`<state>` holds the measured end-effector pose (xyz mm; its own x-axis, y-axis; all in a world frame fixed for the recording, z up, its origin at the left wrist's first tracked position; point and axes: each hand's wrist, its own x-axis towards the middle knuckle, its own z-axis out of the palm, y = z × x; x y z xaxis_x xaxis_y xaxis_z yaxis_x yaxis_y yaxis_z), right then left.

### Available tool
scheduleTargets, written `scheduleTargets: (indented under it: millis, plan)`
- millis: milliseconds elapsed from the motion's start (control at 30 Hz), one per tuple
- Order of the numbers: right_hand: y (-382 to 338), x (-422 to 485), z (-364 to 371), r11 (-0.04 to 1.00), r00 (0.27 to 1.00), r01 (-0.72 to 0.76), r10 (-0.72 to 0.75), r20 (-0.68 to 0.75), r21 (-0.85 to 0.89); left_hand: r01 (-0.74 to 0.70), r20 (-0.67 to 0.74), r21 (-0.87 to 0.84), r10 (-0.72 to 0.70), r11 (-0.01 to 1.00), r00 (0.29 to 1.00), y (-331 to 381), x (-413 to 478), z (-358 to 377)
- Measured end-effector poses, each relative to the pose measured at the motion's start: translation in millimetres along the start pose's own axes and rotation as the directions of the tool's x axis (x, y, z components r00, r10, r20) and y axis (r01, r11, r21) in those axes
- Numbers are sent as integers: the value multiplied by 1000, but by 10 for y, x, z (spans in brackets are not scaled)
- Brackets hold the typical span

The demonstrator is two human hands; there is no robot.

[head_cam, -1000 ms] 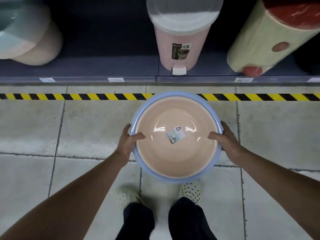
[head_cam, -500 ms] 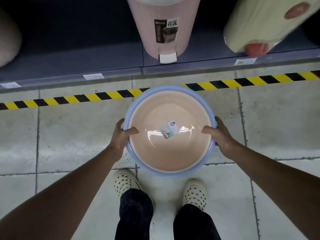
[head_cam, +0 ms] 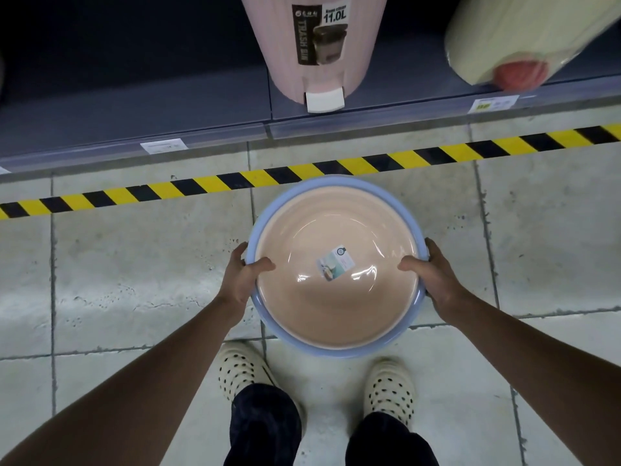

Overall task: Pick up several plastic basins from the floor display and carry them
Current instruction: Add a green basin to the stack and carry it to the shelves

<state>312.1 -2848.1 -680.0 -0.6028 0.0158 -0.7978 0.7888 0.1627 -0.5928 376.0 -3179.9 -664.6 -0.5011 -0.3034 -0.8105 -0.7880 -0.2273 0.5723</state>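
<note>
I hold a nested stack of round plastic basins (head_cam: 336, 297) in front of me above the tiled floor. The top basin is peach with a small paper label at its centre; a blue basin rim (head_cam: 336, 349) shows around and under it. My left hand (head_cam: 243, 277) grips the left rim with the thumb inside. My right hand (head_cam: 433, 275) grips the right rim the same way. How many basins lie beneath the top one is hidden.
A low grey shelf (head_cam: 134, 109) runs across the top with a pink 11.0L trash bin (head_cam: 316, 45) and a cream and red item (head_cam: 524, 38) on it. Yellow-black hazard tape (head_cam: 201, 183) marks the floor before the shelf. My feet in spotted clogs (head_cam: 242, 371) stand below the basins.
The view has closed in on the shelf and tilted left. The basins stay in both hands, now sitting slightly right of centre and lower in view.
</note>
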Motion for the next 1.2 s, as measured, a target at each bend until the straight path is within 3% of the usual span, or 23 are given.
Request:
scheduleTargets:
  millis: [367,633,767,1000,1200]
  plan:
    - [59,39,12,998,998,46,-44,45,-47,2,-60,5,-1,1000,998,-161,155,18]
    - [83,120,-55,996,987,81,-73,140,-47,11,119,118,-25,993,993,-68,240,-101]
    - [129,149,-27,993,987,114,-112,118,-10,-20,177,178,-12,984,984,-84,298,-132]
    - [228,231,-8,996,995,89,-89,37,-5,-61,75,98,54,993,996,-162,222,-64]
    - [157,101,75,997,996,80,-79,31,-23,-49,93,98,40,994,995,-144,104,-217]
